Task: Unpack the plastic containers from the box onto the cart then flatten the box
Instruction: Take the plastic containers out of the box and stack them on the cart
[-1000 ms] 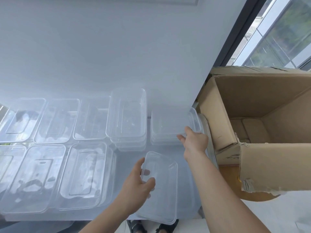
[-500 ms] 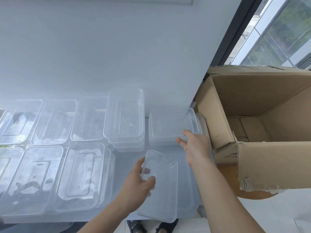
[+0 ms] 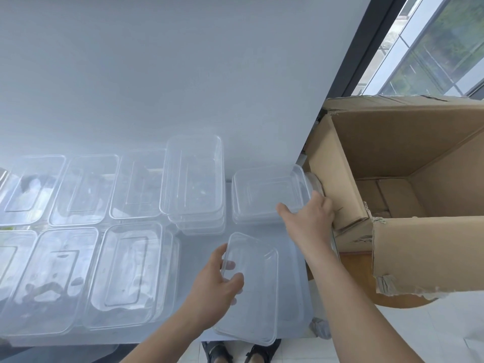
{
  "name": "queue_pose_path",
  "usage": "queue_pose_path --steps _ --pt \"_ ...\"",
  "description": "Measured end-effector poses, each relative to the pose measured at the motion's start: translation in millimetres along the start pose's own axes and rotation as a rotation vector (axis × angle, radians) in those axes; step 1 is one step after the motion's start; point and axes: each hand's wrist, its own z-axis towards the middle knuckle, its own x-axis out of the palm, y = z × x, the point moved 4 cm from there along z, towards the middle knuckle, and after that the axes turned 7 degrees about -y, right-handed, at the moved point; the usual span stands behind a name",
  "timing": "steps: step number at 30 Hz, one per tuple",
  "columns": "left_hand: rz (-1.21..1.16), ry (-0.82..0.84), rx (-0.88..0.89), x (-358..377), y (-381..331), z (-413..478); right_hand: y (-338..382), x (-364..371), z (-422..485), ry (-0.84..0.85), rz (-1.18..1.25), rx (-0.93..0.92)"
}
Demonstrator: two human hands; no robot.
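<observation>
Right hand [image 3: 309, 218] has edged toward the box [image 3: 337, 184], gripping the stack [image 3: 264, 195] beside it; left hand [image 3: 214, 284] clasps one container [image 3: 254, 292].

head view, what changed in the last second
The right hand slid slightly toward the cardboard box, settling over the near right corner of the short stack of containers, thumb spread along its near edge. Unchanged: the left hand holds the clear container; the other containers lie as before.

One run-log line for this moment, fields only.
left hand: grips clear container at cart edge | right hand: holds corner of container stack beside box | box: open, not flattened
</observation>
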Motion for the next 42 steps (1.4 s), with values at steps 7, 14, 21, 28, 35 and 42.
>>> queue_pose_path --steps 7,14,21,28,35,42 --pt "-0.007 -0.011 -0.003 0 2 0 9 0 16 -0.041 -0.213 -0.084" --pt "0.005 -0.020 -0.004 1 2 -1 3 0 19 -0.045 -0.227 -0.062" --pt "0.019 -0.020 -0.013 5 0 -2 2 0 20 -0.046 -0.241 -0.087" --pt "0.027 -0.016 0.033 -2 -17 -6 2 -9 12 -0.028 -0.102 -0.147" --pt "-0.067 0.007 0.162 -13 -61 -13 3 -36 -27 0.420 0.338 -0.188" --pt "-0.221 0.014 0.108 -6 -84 0 -9 -66 -23 0.322 0.416 -0.125"
